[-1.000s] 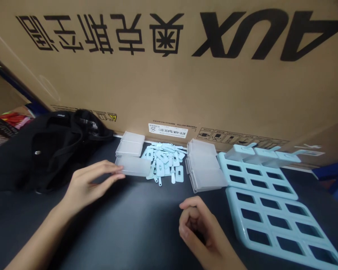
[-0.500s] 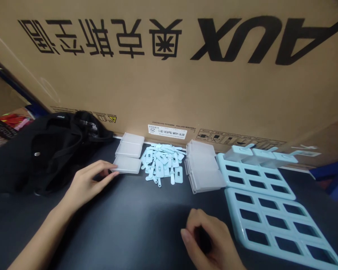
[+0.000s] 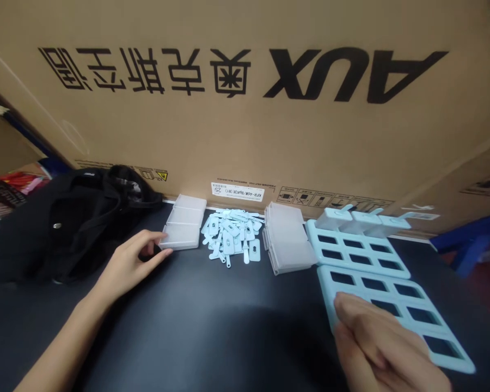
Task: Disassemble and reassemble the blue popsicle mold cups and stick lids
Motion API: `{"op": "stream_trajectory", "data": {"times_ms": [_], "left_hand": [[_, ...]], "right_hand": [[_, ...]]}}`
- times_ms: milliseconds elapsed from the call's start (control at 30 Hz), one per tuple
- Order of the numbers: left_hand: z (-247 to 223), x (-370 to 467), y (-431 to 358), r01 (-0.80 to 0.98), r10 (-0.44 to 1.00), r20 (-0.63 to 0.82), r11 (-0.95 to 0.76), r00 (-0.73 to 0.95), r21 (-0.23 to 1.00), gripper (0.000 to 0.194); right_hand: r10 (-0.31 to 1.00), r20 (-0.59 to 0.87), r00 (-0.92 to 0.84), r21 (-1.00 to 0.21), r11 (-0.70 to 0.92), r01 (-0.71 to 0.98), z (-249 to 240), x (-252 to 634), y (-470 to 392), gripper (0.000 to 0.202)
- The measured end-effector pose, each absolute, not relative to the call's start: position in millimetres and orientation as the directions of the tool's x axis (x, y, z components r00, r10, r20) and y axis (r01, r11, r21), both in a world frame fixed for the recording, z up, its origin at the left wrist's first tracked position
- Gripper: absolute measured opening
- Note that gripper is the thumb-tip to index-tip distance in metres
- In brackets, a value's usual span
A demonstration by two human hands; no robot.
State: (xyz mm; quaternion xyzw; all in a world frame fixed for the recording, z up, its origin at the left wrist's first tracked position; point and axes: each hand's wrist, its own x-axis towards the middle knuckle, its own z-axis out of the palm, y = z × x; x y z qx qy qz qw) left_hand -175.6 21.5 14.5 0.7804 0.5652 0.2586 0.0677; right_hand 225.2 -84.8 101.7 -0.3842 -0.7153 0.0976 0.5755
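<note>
My left hand (image 3: 136, 261) is at the near-left corner of a translucent plastic mould box (image 3: 182, 237), with thumb and forefinger on either side of that corner. This box is the nearest in a column of clear boxes. Over the light-blue frame tray (image 3: 453, 348) with rectangular openings hovers my right hand (image 3: 386, 345), its fingers curled closed; anything inside them is hidden. Between the two groups of clear boxes lies a pile of light-blue flat sticks and small lids (image 3: 232, 234).
Stacked clear boxes (image 3: 289, 239) stand right of the pile. A second blue frame (image 3: 357, 250) behind holds several lidded moulds with stick handles (image 3: 365, 220) in its far row. A black bag (image 3: 77, 218) lies on the left. A large cardboard box (image 3: 228, 141) walls the back.
My right hand has moved right, from the dark tabletop to over the nearer blue frame. The left hand stays at the clear box. The camera view has shifted slightly.
</note>
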Motion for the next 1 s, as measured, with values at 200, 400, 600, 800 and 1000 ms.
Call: {"op": "stream_trajectory", "data": {"times_ms": [200, 400, 600, 800, 1000], "left_hand": [[7.6, -177.2, 24.7, 0.830, 0.906, 0.346, -0.379, 0.244, 0.409, 0.062], [10.5, -174.2, 24.5, 0.792, 0.861, 0.464, -0.426, 0.206, 0.438, 0.043], [18.2, -159.3, 18.1, 0.752, 0.769, 0.598, -0.528, 0.226, 0.395, 0.025], [15.6, -146.7, 9.8, 0.674, 0.711, 0.621, -0.638, 0.330, 0.372, 0.017], [16.4, -140.1, 3.6, 0.647, 0.688, 0.568, -0.690, 0.451, 0.323, 0.014]], "right_hand": [[0.873, 0.486, 0.035, -0.867, 0.487, -0.107, 94.1, 222.5, -83.7, 0.040], [0.953, 0.292, -0.082, -0.922, 0.258, -0.288, 94.9, 258.4, -65.4, 0.080], [0.968, 0.232, 0.100, -0.970, 0.237, -0.047, 103.5, 305.7, -59.5, 0.085], [0.978, 0.083, 0.191, -0.965, 0.031, 0.261, 64.9, 333.7, -37.2, 0.077], [0.668, 0.315, 0.674, -0.786, -0.214, 0.580, 36.4, 383.4, -2.6, 0.044]]}}
